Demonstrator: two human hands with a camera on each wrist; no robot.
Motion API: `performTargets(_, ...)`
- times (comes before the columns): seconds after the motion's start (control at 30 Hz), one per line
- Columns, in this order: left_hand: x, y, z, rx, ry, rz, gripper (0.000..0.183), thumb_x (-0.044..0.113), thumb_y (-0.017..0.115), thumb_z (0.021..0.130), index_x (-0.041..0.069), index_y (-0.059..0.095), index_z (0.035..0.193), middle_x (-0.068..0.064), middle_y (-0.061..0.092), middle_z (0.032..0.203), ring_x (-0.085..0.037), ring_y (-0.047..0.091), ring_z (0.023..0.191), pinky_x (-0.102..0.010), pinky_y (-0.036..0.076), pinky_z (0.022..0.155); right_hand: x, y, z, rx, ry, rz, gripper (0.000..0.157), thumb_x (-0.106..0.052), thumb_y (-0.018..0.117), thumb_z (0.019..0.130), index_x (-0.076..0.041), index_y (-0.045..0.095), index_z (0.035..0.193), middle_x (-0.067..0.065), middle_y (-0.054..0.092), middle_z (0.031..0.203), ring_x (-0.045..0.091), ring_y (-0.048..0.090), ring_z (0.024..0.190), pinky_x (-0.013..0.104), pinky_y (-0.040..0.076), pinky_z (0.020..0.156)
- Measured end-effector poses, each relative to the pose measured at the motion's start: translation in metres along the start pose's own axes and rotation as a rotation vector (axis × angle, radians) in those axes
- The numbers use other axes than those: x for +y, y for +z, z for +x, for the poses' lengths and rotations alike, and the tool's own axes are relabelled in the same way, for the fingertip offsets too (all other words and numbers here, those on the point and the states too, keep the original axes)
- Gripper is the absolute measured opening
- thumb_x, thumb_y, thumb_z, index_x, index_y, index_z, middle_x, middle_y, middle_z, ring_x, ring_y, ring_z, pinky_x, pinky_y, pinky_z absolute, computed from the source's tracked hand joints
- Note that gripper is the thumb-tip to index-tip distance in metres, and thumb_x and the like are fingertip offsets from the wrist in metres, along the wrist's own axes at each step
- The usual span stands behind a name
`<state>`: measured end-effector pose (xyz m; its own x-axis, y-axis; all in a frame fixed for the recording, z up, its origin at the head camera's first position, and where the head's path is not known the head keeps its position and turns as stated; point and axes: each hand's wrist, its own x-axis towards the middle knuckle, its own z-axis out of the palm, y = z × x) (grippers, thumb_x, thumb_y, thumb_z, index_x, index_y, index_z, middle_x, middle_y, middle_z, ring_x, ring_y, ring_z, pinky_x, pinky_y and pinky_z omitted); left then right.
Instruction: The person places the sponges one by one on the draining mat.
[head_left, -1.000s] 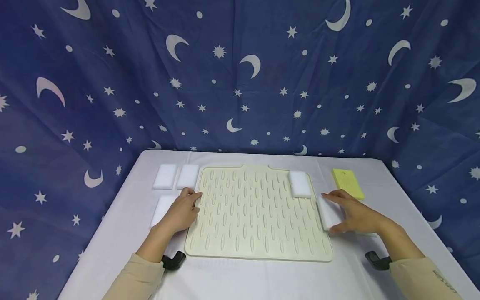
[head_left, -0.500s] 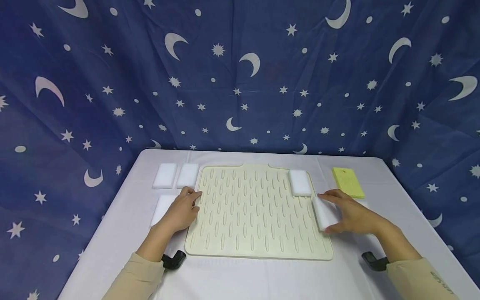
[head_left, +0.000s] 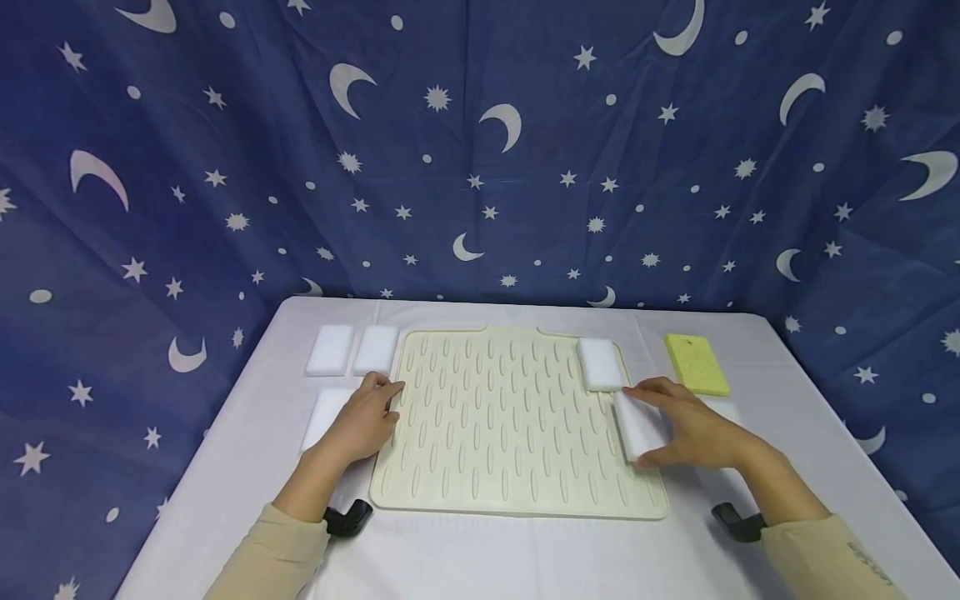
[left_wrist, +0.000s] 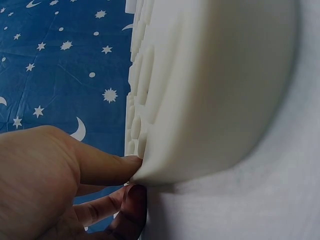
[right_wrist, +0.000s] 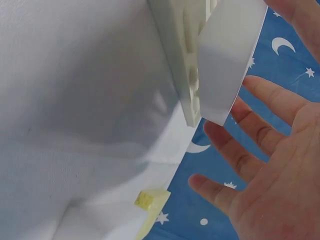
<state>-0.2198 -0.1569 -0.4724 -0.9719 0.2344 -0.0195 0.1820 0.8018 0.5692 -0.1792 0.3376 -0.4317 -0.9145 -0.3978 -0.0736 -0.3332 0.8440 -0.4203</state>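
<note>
In the head view my right hand (head_left: 686, 425) holds a white sponge block (head_left: 639, 425) between thumb and fingers over the right edge of the cream ridged mat (head_left: 502, 433). The right wrist view has this sponge (right_wrist: 230, 60) raised at a tilt near the mat (right_wrist: 182, 65), with the lower fingers spread. A second white sponge (head_left: 600, 365) lies on the mat's back right, just behind the held one. My left hand (head_left: 363, 421) rests at the mat's left edge; in the left wrist view its thumb (left_wrist: 107, 165) touches the mat's rim (left_wrist: 185, 150).
Several white sponges (head_left: 330, 350) lie left of the mat, one partly behind my left hand. A yellow sponge (head_left: 697, 365) lies at the back right, with another white piece (head_left: 723, 407) in front of it, partly hidden. A starry blue curtain (head_left: 480, 167) encloses the white table (head_left: 510, 558).
My right hand has carried the white sponge leftward, from beside the mat to over its right edge. The left hand stays in place.
</note>
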Motion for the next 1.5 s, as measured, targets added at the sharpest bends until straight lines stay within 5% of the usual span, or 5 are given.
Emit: performTargets(1.5, -0.001, -0.001, 0.001, -0.008, -0.007, 0.002, 0.050, 0.005, 0.061, 0.098, -0.004, 0.054, 0.147, -0.022, 0.046, 0.145, -0.034, 0.056, 0.113, -0.052, 0.050, 0.097, -0.015, 0.020, 0.019, -0.016, -0.012, -0.016, 0.103, -0.056, 0.092, 0.069, -0.016, 0.050, 0.154, 0.009, 0.046, 0.148, 0.036, 0.044, 0.135, 0.061, 0.043, 0.107)
